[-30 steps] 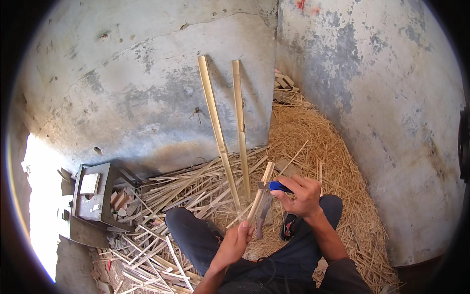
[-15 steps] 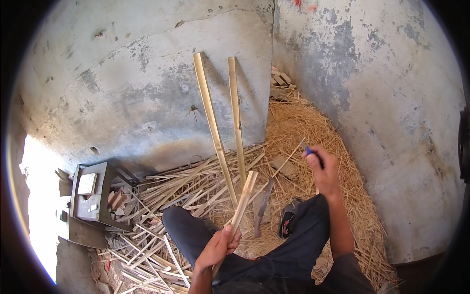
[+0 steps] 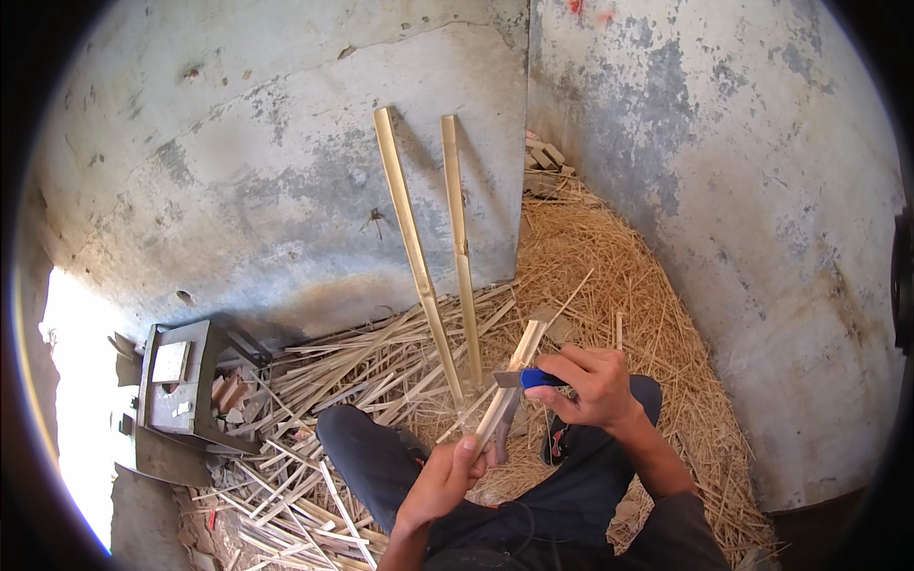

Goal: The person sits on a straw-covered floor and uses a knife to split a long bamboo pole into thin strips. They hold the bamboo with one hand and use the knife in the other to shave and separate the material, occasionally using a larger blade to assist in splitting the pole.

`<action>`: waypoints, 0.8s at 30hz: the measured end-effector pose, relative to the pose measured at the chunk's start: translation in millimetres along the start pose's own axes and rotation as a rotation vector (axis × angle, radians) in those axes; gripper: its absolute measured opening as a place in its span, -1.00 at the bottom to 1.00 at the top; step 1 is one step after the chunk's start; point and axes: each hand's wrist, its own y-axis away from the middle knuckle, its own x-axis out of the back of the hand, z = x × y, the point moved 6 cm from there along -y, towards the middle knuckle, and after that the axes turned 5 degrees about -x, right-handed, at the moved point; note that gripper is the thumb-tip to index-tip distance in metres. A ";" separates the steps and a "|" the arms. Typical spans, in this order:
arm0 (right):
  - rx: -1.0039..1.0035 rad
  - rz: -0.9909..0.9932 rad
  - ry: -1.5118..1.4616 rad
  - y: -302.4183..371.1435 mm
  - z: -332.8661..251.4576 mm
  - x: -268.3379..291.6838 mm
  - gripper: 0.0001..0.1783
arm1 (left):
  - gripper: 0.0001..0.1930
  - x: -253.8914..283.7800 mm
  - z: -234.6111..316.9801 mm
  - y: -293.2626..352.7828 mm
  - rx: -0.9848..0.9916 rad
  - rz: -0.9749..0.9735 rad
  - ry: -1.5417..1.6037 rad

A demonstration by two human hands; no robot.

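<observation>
My left hand (image 3: pixel 446 481) is closed round the lower end of a split bamboo piece (image 3: pixel 494 417), which slants up and to the right between my knees. A knife (image 3: pixel 543 378) with a blue handle is gripped in my right hand (image 3: pixel 600 385). Its short flat blade lies across the bamboo a little below the upper end. Whether the edge has bitten into the wood, I cannot tell. Beyond my hands, two long split bamboo lengths (image 3: pixel 407 209) lean against the wall, their lower ends among the strips on the floor.
Many loose bamboo strips (image 3: pixel 371 354) cover the floor at left. A heap of straw-like shavings (image 3: pixel 600 247) fills the corner and right side. A dark wooden stool-like frame (image 3: pixel 198 381) stands at far left. Brick pieces (image 3: pixel 546 154) lie in the corner.
My right hand has come down and left, bringing the knife blade onto the bamboo piece. My left hand and the bamboo have shifted slightly right.
</observation>
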 end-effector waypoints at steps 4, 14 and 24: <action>-0.021 0.017 0.034 -1.6 0.6 1.2 -0.64 | -0.32 -0.2 6.9 0.4 -0.056 0.082 -0.144; -0.046 0.067 0.105 8.1 1.4 -5.6 -0.62 | -0.36 0.2 -12.7 5.0 -0.003 0.085 -0.065; -0.165 0.142 0.063 10.4 18.2 -20.8 -0.66 | -0.36 10.1 -23.2 10.4 -0.024 0.182 -0.214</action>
